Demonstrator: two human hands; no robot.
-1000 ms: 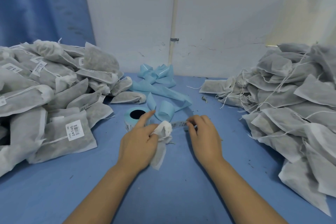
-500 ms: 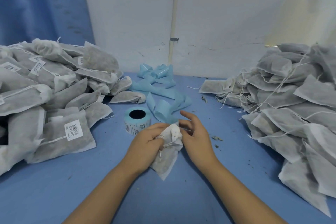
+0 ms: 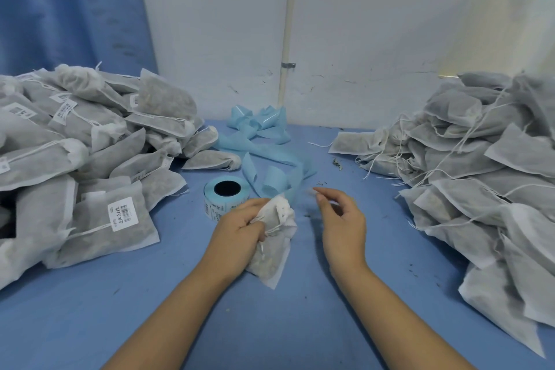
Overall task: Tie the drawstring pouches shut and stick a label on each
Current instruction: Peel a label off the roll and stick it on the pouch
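My left hand [image 3: 240,227] grips the gathered neck of a white drawstring pouch [image 3: 274,245] that hangs down onto the blue table. My right hand [image 3: 341,219] hovers just right of the pouch, thumb and forefinger pinched together on what looks like the thin drawstring, which is blurred. The label roll [image 3: 225,197] stands just behind my left hand, with curls of blue backing strip [image 3: 270,161] trailing behind it. A pile of labelled pouches [image 3: 90,165] lies to the left. To the right is a pile of unlabelled pouches [image 3: 468,177] with loose strings.
The blue table [image 3: 270,324] ends at a white wall with a vertical pipe [image 3: 286,39]. A blue curtain [image 3: 66,9] hangs at the back left. Small dark crumbs [image 3: 336,163] are scattered right of the middle. The two piles flank the open strip where my hands work.
My right hand worked at the pouch's neck beside the left, then drew away to the right with fingers pinched. The left hand kept its grip on the pouch.
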